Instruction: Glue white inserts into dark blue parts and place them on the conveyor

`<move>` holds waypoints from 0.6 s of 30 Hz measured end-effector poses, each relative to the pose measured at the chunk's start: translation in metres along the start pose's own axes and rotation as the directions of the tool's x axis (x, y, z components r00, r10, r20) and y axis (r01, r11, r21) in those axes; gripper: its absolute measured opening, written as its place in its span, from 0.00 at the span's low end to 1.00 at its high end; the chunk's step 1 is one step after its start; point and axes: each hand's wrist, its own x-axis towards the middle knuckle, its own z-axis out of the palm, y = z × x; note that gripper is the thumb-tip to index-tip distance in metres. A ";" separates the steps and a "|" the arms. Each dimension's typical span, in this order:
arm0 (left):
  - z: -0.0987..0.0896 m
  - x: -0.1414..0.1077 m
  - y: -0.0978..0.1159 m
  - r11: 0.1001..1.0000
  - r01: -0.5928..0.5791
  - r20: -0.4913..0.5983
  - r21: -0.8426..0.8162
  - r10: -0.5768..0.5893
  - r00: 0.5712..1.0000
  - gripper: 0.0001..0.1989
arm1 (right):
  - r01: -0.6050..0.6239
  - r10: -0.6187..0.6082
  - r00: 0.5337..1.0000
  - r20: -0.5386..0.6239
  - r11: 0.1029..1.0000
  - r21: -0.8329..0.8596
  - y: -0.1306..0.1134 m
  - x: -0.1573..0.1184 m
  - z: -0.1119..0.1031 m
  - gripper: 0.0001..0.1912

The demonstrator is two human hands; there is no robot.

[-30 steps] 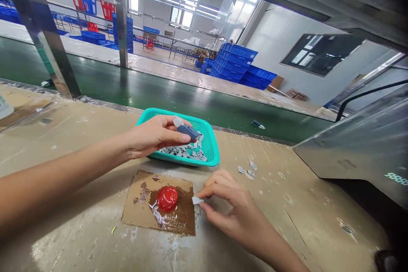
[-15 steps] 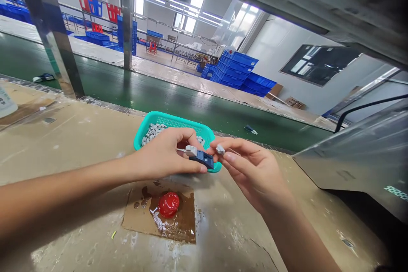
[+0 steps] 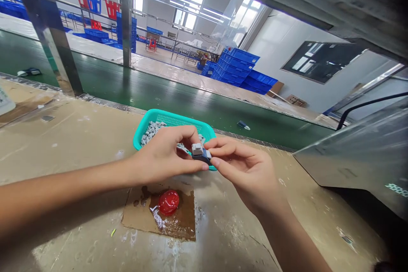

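"What's the left hand [image 3: 164, 157] doing?"

"Pinching a dark blue plastic part [image 3: 201, 158], held over the teal basket [image 3: 172, 118] of grey pieces [image 3: 152, 132]."

"And the right hand [image 3: 245, 174]?"

"Its fingers [image 3: 219, 146] pinch the same part's far end, just beside a small white piece [image 3: 197, 149] on top."

left hand [image 3: 164, 155] bare | right hand [image 3: 245, 174] bare | forearms [image 3: 63, 193] bare | fingernails [image 3: 204, 167] short

Navy-white part [image 3: 200, 155], grey pieces [image 3: 152, 132] in teal mesh basket [image 3: 172, 118]; red blob [image 3: 168, 202].
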 end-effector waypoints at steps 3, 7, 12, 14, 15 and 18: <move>0.001 -0.001 0.001 0.999 -0.001 -0.041 -0.046 -0.001 0.999 0.10 | 0.076 -0.077 0.997 -0.028 0.996 -0.050 0.000 -0.005 0.002 0.07; 0.004 0.002 0.004 0.979 0.026 -0.125 -0.200 -0.052 0.991 0.06 | 0.252 -0.267 0.964 0.000 0.912 -0.325 0.001 -0.015 0.011 0.15; 0.008 0.009 0.003 0.794 0.126 -0.148 -0.595 -0.262 0.954 0.04 | 0.167 -0.117 0.980 0.160 0.924 -0.343 0.011 -0.016 0.023 0.29; 0.005 0.013 0.002 0.698 0.220 -0.102 -0.681 -0.388 0.916 0.06 | 0.067 -0.031 0.985 0.168 0.974 -0.216 0.018 -0.011 0.020 0.28; 0.002 0.015 0.000 0.678 0.260 -0.084 -0.687 -0.430 0.899 0.06 | 0.029 -0.006 0.991 0.135 0.986 -0.167 0.021 -0.008 0.016 0.27; -0.010 0.021 -0.006 0.726 0.293 -0.117 -0.621 -0.457 0.882 0.05 | -0.027 0.027 1.000 0.001 0.983 -0.182 0.031 0.004 -0.001 0.22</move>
